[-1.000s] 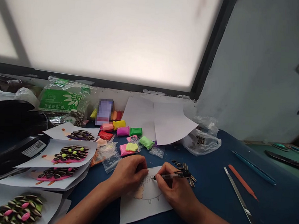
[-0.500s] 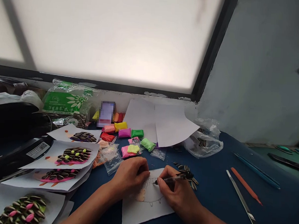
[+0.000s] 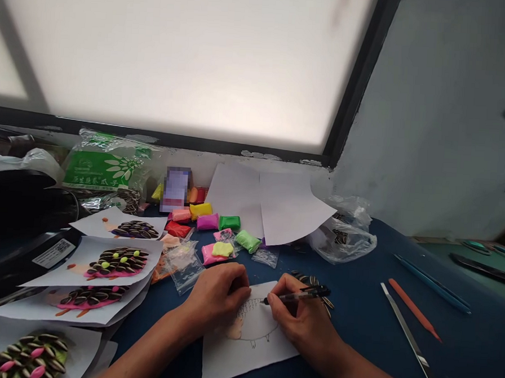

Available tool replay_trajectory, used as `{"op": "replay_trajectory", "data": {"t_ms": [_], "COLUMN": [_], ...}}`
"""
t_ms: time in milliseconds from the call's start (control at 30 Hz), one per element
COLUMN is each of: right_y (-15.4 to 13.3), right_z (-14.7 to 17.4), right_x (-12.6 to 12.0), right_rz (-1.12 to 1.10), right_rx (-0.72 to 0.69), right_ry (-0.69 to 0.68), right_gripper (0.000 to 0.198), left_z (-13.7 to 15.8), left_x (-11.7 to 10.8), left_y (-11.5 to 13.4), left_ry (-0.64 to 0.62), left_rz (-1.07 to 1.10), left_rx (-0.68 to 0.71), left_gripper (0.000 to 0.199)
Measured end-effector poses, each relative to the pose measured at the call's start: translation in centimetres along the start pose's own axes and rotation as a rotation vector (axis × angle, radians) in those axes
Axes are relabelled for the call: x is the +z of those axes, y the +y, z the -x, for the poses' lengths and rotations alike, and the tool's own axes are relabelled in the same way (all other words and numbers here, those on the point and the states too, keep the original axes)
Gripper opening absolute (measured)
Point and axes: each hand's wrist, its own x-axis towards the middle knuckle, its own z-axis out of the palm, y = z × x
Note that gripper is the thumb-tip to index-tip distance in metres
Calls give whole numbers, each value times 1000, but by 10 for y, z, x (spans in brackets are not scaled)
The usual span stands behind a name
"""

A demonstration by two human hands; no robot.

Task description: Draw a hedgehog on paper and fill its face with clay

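A white sheet of paper (image 3: 243,362) lies on the blue table, bearing a pencil-like hedgehog outline with small legs, a peach-coloured face part at its left and rows of short marks along its upper left. My right hand (image 3: 311,324) grips a black pen (image 3: 300,295), its tip on the upper part of the outline. Curled over the sheet's upper left edge, my left hand (image 3: 219,291) holds it down; its fingertips are partly hidden. Loose sunflower seeds (image 3: 305,278) lie just beyond my right hand, partly covered by it and the pen.
Finished seed hedgehog pictures (image 3: 119,262) overlap at the left. Colourful clay packets (image 3: 208,221), a phone (image 3: 175,189) and a green seed bag (image 3: 105,170) stand behind. Blank sheets (image 3: 289,208) and a clear bag (image 3: 343,241) are further back. An orange tool (image 3: 413,307), metal blade (image 3: 409,338) and blue tweezers (image 3: 434,284) lie right.
The pen has tilted slightly and its tip is a little further along the upper outline. The view has shifted slightly; my left hand stays on the sheet.
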Motion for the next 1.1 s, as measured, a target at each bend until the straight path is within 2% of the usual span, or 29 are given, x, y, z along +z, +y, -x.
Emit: {"op": "replay_trajectory", "data": {"t_ms": [367, 567, 1100], "right_y": [2, 2, 6], "right_z": [1, 1, 0], "right_x": [2, 2, 4], "right_rz": [-65, -51, -30], "right_rx": [31, 15, -4], "right_ry": [-48, -35, -33], "right_gripper": [18, 18, 16], "left_z": [1, 2, 1], "left_x": [1, 1, 1], "left_y": [0, 0, 2], "left_ry": [0, 19, -3], "left_rz": [-2, -30, -61], "left_rx": [4, 47, 39], "left_gripper": [8, 8, 11]}}
